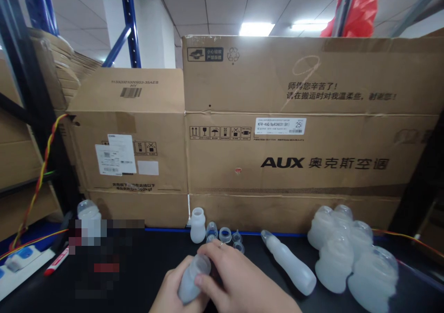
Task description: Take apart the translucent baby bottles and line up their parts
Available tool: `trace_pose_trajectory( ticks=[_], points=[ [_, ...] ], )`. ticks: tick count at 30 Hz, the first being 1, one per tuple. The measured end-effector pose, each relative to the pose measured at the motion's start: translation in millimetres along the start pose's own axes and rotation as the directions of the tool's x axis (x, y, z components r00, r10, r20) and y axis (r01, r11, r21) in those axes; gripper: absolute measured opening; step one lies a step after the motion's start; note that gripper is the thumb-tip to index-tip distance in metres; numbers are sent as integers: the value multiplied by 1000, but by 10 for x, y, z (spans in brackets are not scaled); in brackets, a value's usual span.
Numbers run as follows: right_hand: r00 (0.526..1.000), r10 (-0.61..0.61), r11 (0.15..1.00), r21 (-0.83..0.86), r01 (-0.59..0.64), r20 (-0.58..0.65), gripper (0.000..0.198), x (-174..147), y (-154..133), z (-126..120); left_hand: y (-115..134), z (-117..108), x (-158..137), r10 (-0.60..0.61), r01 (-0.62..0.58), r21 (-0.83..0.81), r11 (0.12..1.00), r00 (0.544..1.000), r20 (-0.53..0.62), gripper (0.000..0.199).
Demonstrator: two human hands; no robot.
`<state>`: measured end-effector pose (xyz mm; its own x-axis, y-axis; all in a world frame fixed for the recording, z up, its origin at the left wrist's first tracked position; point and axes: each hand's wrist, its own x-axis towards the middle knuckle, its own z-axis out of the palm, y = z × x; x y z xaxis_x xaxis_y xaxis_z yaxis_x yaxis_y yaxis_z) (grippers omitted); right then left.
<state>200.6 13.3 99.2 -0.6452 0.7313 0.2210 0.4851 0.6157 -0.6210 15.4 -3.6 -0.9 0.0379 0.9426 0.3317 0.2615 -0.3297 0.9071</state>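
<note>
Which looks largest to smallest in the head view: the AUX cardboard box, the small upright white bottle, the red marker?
1. Large brown AUX cardboard box.
2. Small upright white plastic bottle and red marker: similar, unsure.

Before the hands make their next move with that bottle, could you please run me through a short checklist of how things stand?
1. Translucent white plastic bottle held in both hands: ok, left hand beneath, right hand over it.
2. Grip firm: cannot tell, the fingers hide the contact.
3. Bottle mouth bare, no cap on it: ok.
4. Small blue-ringed clear caps within sight behind the hands: ok.
5. Long capped bottle lying on its side apart from the right hand: ok.
6. Black table free just ahead of the hands: ok.
</note>
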Motion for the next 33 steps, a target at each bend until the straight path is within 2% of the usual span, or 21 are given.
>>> trace_pose_trajectory(
  ticks=[3, 5, 9, 11, 14, 16, 20, 24, 27, 30, 33],
  points=[
    [991, -132, 990, 39, 132, -11, 46, -20, -5, -130, -39, -17, -16, -1, 2, 5, 1000, 999, -43, 42],
    [990, -109, 992, 49, 114, -88, 52, -37, 27, -233, -47, -45, -27, -3, 3, 7, 1000, 998, -65, 44],
    [974, 53, 991, -111, -79, -219, 38, -33, 257, -334, -16, -94, -15, 87, -65, 126, 990, 981, -176, 32],
    [975, 72, 969, -219, -118, -208, 29, -5, 420, -304, -1, -104, 14, 147, -97, 207, 974, 958, -244, 30],
    [980, 117, 938, -305, -161, -158, 30, 43, 625, -186, 1, -116, 64, 133, -62, 242, 968, 948, -290, 33],
    [982, 136, 920, -350, -175, -134, 31, 64, 711, -93, -16, -131, 91, 110, -29, 257, 966, 945, -307, 32],
    [983, 89, 903, -403, -147, -158, 31, 76, 805, 37, -140, -180, 125, 100, 21, 339, 940, 937, -335, 41],
    [973, 74, 909, -387, -155, -217, 11, 68, 884, 98, -363, -214, 149, 70, 87, 434, 897, 940, -334, 48],
    [968, 76, 913, -372, -164, -239, 9, 78, 925, 110, -497, -217, 164, 53, 128, 474, 871, 936, -349, 51],
    [965, 94, 912, -369, -182, -243, 14, 107, 888, -8, -549, -215, 170, 35, 151, 472, 869, 931, -364, 52],
    [945, 171, 902, -340, -264, -280, 16, 71, 747, -306, -530, -213, 168, 10, 185, 467, 864, 923, -385, 44]
  ],
)
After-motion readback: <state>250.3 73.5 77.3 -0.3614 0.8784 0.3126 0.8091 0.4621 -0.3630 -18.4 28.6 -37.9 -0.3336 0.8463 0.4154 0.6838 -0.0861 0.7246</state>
